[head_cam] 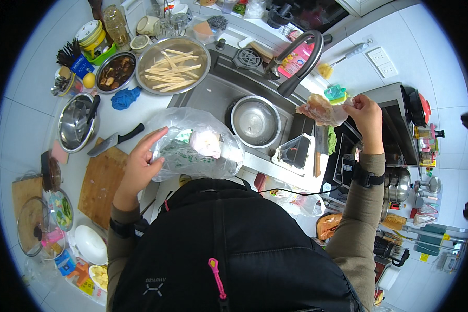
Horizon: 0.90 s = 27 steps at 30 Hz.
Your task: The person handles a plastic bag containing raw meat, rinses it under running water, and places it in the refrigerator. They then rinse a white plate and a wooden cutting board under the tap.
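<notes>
At the right, my right hand [364, 113] pinches one end of a piece of raw poultry [319, 109], which extends leftward over the right side of the sink. My left hand [140, 163] has its thumb and fingers spread at the rim of a clear plastic bag [175, 163], with the bag's edge between them. Inside that bag lies a pale, roundish piece that looks like raw meat [206, 143], partly veiled by the film. The bag, which bears green print, is in front of the sink's left part. A steel bowl [255, 121] with a little liquid sits in the sink [214, 93].
A kitchen knife [115, 139] lies beside a wooden cutting board [101, 183]. Pale strips fill a steel basin [208, 62] on the far counter. The faucet [302, 62] arches over the sink. Another knife [318, 152] lies between sink and stove [341, 152].
</notes>
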### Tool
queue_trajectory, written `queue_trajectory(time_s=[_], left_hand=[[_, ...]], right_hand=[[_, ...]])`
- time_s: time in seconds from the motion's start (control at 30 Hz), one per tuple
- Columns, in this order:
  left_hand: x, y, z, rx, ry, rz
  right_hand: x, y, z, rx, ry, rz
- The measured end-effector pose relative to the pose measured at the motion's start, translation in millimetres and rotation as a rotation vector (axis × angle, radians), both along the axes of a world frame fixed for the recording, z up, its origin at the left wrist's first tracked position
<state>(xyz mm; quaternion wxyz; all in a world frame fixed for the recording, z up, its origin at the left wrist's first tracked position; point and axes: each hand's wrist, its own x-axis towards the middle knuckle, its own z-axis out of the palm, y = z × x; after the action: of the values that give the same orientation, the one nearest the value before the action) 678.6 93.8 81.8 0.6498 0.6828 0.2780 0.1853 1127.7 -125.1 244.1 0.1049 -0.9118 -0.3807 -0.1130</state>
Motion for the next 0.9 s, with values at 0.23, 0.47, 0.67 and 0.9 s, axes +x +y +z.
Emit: queue_trajectory(time_s=[0.23, 0.47, 0.67, 0.9], left_hand=[[-1.5, 0.4, -0.6, -0.002, 0.016, 0.012], [-2.5, 0.8, -1.2, -0.015, 0.011, 0.014], [-3.4, 2.1, -2.5, -0.032, 0.020, 0.010], [-3.8, 3.0, -1.8, -0.030, 0.005, 0.007]], right_hand=[[1.9, 1.6, 0.1, -0.020, -0.005, -0.009], [3.3, 2.3, -0.7, -0.016, 0.008, -0.009], [4.6, 3.2, -1.5, -0.018, 0.003, -0.006], [6.3, 3.6, -3.3, -0.016, -0.004, -0.004]])
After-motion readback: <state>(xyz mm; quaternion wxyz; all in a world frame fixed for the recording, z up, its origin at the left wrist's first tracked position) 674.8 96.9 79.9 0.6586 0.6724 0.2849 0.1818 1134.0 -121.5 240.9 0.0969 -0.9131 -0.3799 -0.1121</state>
